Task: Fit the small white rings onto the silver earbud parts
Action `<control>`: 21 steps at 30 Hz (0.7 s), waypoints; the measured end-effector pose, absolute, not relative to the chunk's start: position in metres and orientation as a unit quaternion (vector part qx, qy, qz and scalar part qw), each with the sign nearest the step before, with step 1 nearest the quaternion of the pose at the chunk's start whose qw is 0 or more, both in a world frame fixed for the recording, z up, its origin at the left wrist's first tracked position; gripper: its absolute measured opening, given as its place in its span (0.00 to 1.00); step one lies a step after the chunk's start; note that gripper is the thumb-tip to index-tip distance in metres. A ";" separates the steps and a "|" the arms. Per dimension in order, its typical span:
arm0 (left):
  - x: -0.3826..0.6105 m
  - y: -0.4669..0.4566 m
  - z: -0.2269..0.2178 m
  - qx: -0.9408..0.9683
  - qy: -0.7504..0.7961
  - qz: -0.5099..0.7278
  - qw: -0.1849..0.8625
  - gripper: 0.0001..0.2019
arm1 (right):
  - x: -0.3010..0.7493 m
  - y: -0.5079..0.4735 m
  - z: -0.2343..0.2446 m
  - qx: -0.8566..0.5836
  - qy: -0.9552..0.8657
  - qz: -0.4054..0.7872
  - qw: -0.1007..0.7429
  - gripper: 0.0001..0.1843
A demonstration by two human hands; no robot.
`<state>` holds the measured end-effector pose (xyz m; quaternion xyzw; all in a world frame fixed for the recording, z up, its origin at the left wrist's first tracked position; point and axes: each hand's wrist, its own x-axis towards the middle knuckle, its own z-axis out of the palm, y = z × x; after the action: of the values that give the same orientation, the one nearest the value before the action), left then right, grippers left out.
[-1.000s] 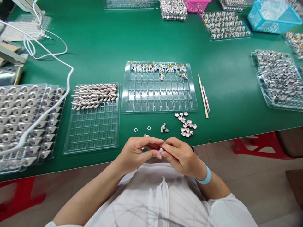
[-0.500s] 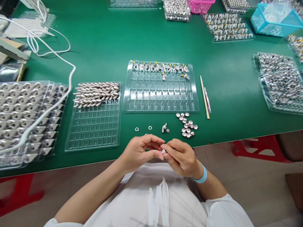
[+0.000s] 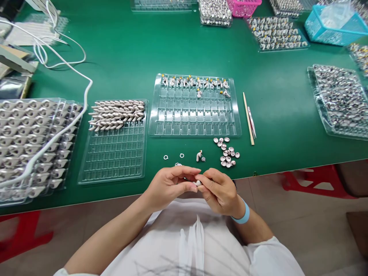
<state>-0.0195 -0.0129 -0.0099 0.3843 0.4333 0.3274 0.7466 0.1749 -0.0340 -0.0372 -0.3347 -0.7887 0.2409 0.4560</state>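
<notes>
Between the fingertips of my left hand (image 3: 175, 183) and my right hand (image 3: 220, 190) is a small whitish piece (image 3: 197, 183), mostly covered by the fingers. Both hands are closed in a pinch around it, close to the table's front edge. Just beyond them lies a small pale bent part (image 3: 199, 155) with a round grey disc (image 3: 203, 158) beside it. To its right several small round cups (image 3: 225, 153) form a loose cluster. Small white rings (image 3: 166, 157) lie to the left, some partly hidden behind my left hand.
A clear compartment tray (image 3: 195, 115) holds small parts with yellow tips in its upper rows. Left of it stands a tray (image 3: 115, 153) of slim beige parts. A wooden stick (image 3: 248, 119) and tweezers (image 3: 252, 122) lie right. A white cable (image 3: 69, 124) crosses the left trays.
Both hands stay together, with only a slight shift. The whitish piece shows a little more between the fingertips, and more of the rings behind my left hand is visible.
</notes>
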 end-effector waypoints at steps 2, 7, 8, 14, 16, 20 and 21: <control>-0.019 -0.012 -0.010 0.359 0.429 0.326 0.762 0.14 | 0.174 -0.034 -0.037 -0.332 -0.785 0.253 0.458 0.19; -0.020 -0.016 -0.012 0.353 0.447 0.298 0.766 0.15 | 0.173 -0.035 -0.037 -0.327 -0.779 0.279 0.457 0.17; -0.020 -0.017 -0.012 0.358 0.450 0.293 0.764 0.15 | 0.173 -0.035 -0.037 -0.329 -0.777 0.280 0.458 0.16; -0.019 -0.018 -0.004 0.471 0.492 0.298 0.669 0.15 | 0.174 -0.037 -0.037 -0.361 -0.770 0.246 0.465 0.17; -0.018 -0.018 -0.002 0.499 0.485 0.307 0.649 0.16 | 0.174 -0.037 -0.036 -0.364 -0.774 0.229 0.465 0.20; -0.018 -0.019 -0.001 0.500 0.485 0.331 0.637 0.15 | 0.173 -0.039 -0.036 -0.360 -0.784 0.202 0.463 0.24; -0.018 -0.019 -0.002 0.494 0.487 0.334 0.638 0.15 | 0.173 -0.039 -0.036 -0.361 -0.785 0.200 0.462 0.25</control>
<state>-0.0183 -0.0192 -0.0016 0.4937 0.4870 0.3345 0.6381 0.1727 -0.0387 -0.0363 -0.3606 -0.7850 0.1997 0.4624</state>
